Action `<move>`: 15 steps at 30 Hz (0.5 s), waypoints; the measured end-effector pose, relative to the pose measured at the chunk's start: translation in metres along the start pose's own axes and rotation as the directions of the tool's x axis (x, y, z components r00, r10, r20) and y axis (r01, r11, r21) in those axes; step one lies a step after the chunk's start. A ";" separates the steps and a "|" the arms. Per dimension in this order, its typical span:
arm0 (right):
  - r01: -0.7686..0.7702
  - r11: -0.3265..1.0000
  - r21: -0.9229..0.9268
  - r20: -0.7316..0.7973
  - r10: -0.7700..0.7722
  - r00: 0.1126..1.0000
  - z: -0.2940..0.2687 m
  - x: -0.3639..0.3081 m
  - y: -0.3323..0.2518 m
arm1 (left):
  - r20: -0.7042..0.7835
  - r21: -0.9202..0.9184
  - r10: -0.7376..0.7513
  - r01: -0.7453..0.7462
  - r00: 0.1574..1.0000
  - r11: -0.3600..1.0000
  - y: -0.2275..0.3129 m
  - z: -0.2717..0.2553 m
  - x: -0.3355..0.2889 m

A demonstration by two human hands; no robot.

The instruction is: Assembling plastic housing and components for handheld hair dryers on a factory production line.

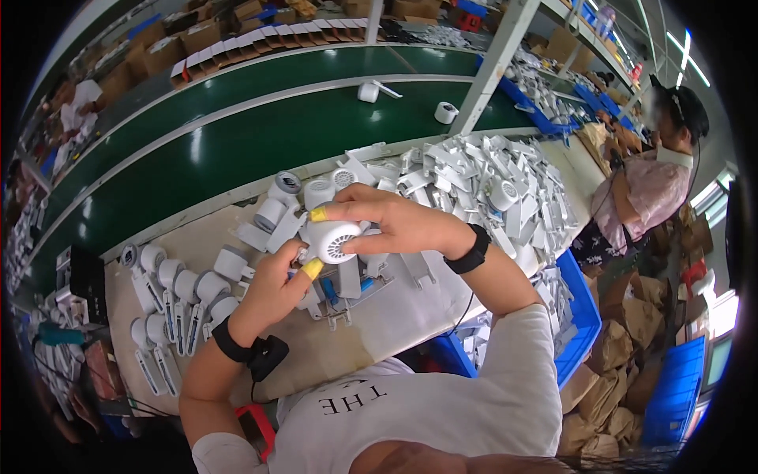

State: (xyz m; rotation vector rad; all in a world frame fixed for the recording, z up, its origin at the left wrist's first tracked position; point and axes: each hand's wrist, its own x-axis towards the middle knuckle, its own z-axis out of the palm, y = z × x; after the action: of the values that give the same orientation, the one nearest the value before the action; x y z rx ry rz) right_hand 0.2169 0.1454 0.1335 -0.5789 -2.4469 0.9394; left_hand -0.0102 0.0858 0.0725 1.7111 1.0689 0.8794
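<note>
Above the table, both hands hold a white fan head (335,239) with a round slotted grille facing me. My left hand (272,288) grips its lower left side, the thumb pressed near the grille. My right hand (403,225) closes on the top and right side, thumb at the grille's edge. Yellow wrapping covers some fingertips. Just below my hands lie white housing parts with blue cylinders (366,284). Several small fans with open handles (185,286) lie together at the left. Loose fan heads (271,213) sit beyond my left hand.
A large heap of white plastic parts (462,170) covers the right of the table (395,320). Behind runs a green conveyor (260,110) carrying two fan pieces. A blue bin (583,316) stands by my right elbow. Another person (647,186) works at the right.
</note>
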 end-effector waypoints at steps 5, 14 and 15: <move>-0.080 0.981 0.174 -0.172 0.110 0.979 -0.008 -0.035 0.014 | 0.109 -0.578 -0.030 0.088 0.994 0.811 0.010 0.007 -0.003; -0.825 0.539 -0.173 -0.523 0.659 0.540 0.041 -0.116 0.048 | -0.141 -0.687 -0.069 -0.048 0.988 0.725 -0.013 0.011 0.008; -0.837 0.519 -0.173 -0.516 0.676 0.526 0.053 -0.114 0.049 | -0.043 -0.668 -0.056 0.013 0.998 0.744 -0.014 0.010 0.006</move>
State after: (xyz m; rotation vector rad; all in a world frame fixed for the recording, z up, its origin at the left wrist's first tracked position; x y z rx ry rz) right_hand 0.2909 0.0920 0.0347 -1.9510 -1.9453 0.4750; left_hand -0.0027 0.0915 0.0571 1.0529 0.6846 1.1288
